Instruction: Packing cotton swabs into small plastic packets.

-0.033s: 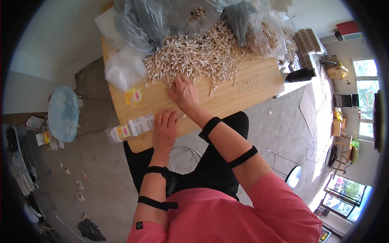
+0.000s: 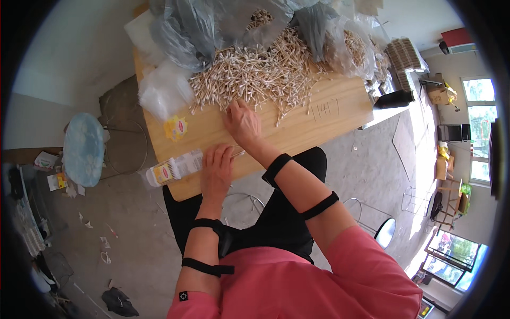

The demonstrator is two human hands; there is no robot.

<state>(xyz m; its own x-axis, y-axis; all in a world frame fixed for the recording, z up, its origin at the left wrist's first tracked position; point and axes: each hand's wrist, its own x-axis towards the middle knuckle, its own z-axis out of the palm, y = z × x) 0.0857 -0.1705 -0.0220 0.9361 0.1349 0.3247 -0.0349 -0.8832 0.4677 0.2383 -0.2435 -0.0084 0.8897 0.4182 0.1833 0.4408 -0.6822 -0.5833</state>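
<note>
The left hand (image 2: 215, 169) lies flat on a clear packet (image 2: 175, 167) at the surface's (image 2: 319, 119) near-left edge, grip released; pressing outward could tip it off. The right hand (image 2: 243, 121), fingers spread, rakes the cotton swabs (image 2: 255, 74), which could scatter.

Clear packet (image 2: 172, 169) lies flat at table edge; wooden cotton swabs (image 2: 255, 74) heaped beyond.

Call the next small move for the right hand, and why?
Probably close the right hand on a few cotton swabs and carry them to the clear plastic pack. It rests at the pile's edge, while the left hand steadies the pack's open end.
</note>
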